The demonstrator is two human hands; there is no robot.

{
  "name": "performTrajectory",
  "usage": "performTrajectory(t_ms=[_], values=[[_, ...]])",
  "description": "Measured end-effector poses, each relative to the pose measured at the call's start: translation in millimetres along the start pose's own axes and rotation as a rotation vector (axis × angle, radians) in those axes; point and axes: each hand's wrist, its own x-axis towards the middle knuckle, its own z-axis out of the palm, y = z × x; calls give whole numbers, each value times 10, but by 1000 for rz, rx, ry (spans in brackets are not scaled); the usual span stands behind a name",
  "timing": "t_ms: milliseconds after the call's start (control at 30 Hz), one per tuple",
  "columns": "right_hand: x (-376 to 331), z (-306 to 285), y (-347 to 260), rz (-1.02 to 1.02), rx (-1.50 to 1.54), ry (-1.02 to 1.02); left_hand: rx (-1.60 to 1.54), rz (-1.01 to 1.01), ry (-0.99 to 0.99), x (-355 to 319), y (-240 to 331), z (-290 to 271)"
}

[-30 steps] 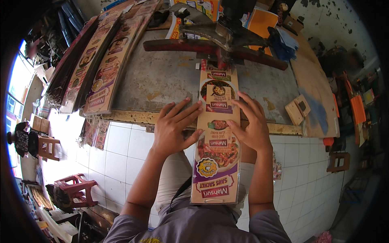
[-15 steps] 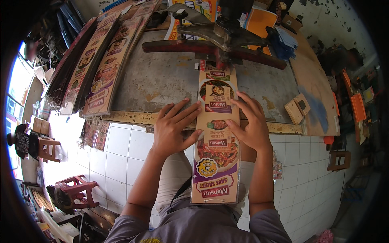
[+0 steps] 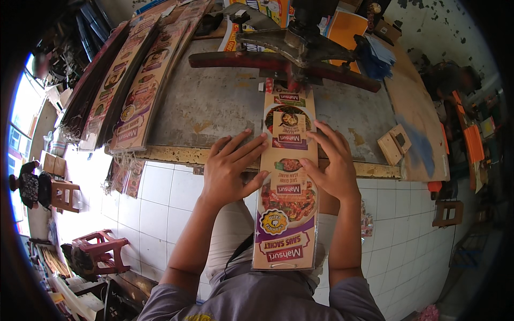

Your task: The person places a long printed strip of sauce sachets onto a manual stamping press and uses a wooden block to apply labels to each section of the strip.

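printed strip (image 3: 287, 176): glossy, plastic-covered; tabletop (image 3: 214, 107): scuffed matt metal; block (image 3: 390, 153): smooth wood

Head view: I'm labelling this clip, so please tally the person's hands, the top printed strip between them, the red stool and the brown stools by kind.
Hands, left hand and right hand: 2
Top printed strip: 1
Red stool: 1
Brown stools, left one and right one: 2
Total: 6

In the last half-second the view has swayed a hair, putting the press (image 3: 292, 48) and printed strip (image 3: 287, 174) slightly farther right.
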Motion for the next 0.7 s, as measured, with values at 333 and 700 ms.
performTrajectory(t_ms=[333, 700], values=[[-6, 10, 6, 14, -3, 2, -7, -1, -3, 1, 5, -11], [2, -4, -6, -1, 4, -5, 1, -3, -3, -7, -4, -1]])
